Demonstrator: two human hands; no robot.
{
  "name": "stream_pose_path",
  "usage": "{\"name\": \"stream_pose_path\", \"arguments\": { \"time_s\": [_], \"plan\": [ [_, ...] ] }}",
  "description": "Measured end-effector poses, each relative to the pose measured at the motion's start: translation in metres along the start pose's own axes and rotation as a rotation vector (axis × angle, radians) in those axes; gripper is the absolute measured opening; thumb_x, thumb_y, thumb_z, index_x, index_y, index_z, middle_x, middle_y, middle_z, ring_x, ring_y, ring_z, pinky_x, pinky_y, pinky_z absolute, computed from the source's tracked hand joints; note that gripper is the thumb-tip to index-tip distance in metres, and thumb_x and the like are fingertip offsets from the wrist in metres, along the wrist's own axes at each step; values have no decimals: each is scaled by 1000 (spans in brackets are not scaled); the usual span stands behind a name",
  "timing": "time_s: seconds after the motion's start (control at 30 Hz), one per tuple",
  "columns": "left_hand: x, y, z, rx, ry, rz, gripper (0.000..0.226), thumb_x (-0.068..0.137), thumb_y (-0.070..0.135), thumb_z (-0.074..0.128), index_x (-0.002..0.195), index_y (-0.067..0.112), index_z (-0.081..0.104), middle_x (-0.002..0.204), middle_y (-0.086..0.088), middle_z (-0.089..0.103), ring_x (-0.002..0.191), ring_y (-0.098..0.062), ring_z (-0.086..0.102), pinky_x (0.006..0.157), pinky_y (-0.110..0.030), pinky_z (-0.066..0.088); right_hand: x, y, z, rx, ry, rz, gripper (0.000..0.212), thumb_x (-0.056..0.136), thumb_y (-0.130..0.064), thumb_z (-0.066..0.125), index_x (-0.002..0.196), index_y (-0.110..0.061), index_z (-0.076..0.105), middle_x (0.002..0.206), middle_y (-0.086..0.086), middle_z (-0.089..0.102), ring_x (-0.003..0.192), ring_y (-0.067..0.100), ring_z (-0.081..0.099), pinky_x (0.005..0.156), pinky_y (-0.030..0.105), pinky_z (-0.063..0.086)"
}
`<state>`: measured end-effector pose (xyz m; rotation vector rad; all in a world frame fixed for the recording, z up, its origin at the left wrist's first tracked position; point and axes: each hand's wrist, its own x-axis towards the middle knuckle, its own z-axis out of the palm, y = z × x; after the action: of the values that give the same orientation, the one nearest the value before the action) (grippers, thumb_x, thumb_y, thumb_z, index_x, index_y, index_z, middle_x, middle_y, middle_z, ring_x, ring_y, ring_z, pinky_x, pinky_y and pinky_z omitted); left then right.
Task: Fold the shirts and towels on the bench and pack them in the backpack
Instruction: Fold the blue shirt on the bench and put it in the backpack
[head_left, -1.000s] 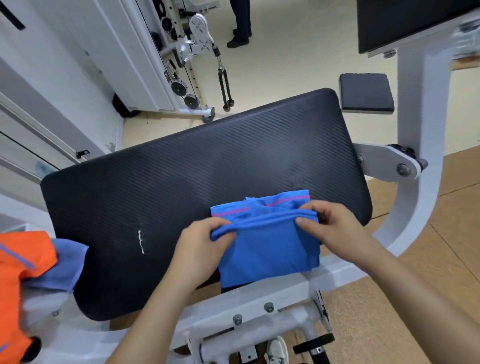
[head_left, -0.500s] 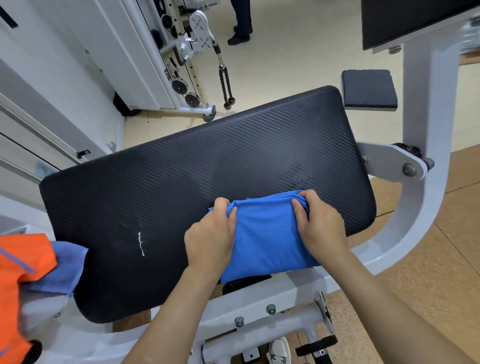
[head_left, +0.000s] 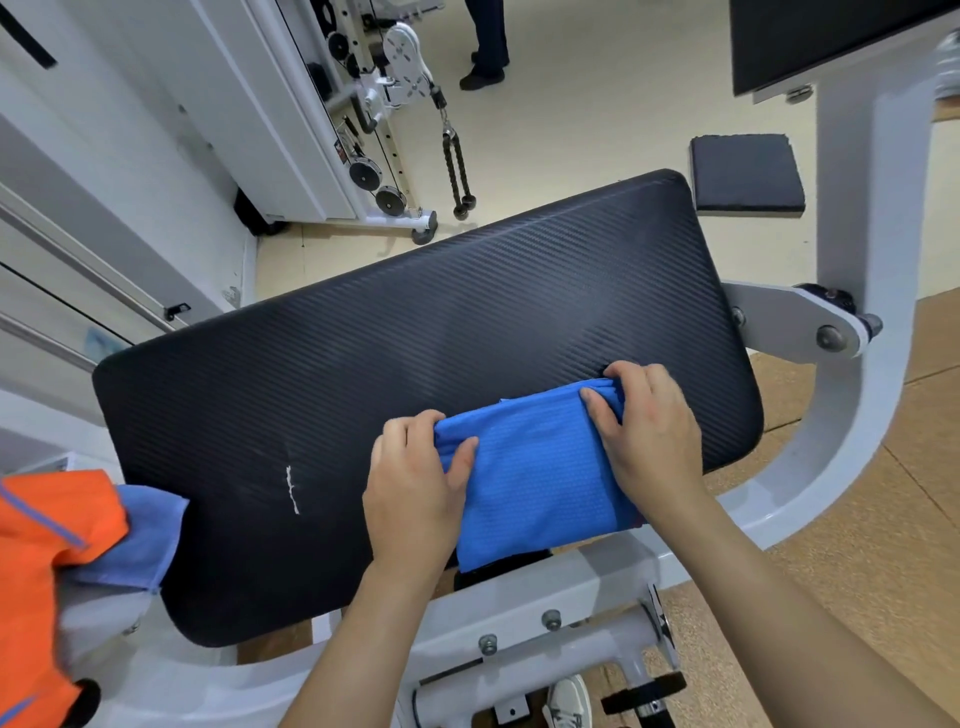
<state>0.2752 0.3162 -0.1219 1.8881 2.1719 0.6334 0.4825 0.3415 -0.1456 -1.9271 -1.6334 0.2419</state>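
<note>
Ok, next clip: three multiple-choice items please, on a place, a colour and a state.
1. Where does the folded blue cloth lie? A floor; B bench pad, near right part; C backpack.
2. Colour of the garment at the left edge? A green; B black; C orange.
3. The hands' state? A both grip the cloth; B only one grips; C both off it.
Answers: 1 B, it rests on the black pad; 2 C, bright orange shows; 3 A, left hand and right hand each curl over an edge of it.

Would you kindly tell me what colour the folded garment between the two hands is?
The folded garment is bright blue, shown clearly in the head view.
</note>
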Motion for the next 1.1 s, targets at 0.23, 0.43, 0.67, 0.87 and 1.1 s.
{"name": "stream_pose_path", "arguments": {
  "time_s": [0.23,0.43,0.67,0.87,1.1],
  "plan": [
    [-1,10,-8,-41,-137,-150,14,89,37,63,89,24,58,81,10,53,71,-5,49,57,-20,33,20,-5,-30,99,-438,93,30,88,-46,63,96,-18,60,88,-4,66,84,16,60,68,34,43],
    [-8,0,-20,-417,-252,-254,11,91,28,62,88,24,53,79,4,62,68,-11,55,57,-19,42,18,-3,-52,394,-824,140,28,76,-18,81,95,-23,62,95,-5,67,88,15,65,68,31,54],
    [-12,-14,-46,-879,-360,-327,14,90,7,65,99,18,68,92,2,75,91,-13,68,83,-29,50,54,-40,-62,222,-1091,-53,37,74,-11,79,100,-31,64,98,-7,70,93,15,66,85,40,54],
    [4,-5,-129,-705,-65,119,35,82,4,73,89,37,72,91,20,71,86,3,65,77,-13,49,87,-109,-89,320,-830,-421,36,77,-2,70,94,-33,70,91,-12,71,86,5,65,77,31,53],
    [-26,-11,-88,112,-127,795,30,77,8,46,104,16,58,96,1,62,80,-20,55,73,-31,51,76,-106,-42,-75,-319,-1030,35,59,1,50,79,-26,61,91,-14,63,116,15,48,89,38,24]
  ]
}}
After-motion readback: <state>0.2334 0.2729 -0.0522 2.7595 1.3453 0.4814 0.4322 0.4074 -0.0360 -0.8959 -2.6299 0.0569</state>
